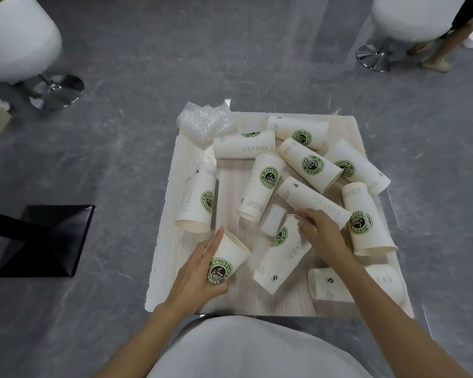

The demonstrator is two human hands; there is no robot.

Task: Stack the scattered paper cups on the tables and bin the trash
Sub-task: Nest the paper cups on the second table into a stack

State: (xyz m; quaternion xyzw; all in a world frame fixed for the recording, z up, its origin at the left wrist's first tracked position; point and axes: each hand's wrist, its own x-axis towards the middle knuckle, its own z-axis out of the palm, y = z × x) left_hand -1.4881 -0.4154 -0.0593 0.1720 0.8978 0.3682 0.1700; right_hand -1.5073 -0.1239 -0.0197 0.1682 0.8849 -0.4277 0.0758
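Left hand [200, 271] wrapped round a held cup [230, 257]; right hand [322, 233] bent over a lying cup [279, 257].
The left hand's fingers and thumb curl round the smooth cream paper, green round logo up. The right hand's fingers hook at what seems to be the lying cup's rim; blur hides whether they grip. Other tapered cups [262, 186] lie scattered just beyond both hands on the pale wood-grain table [180, 257], with crumpled bubble wrap [202, 124] at its far left corner.
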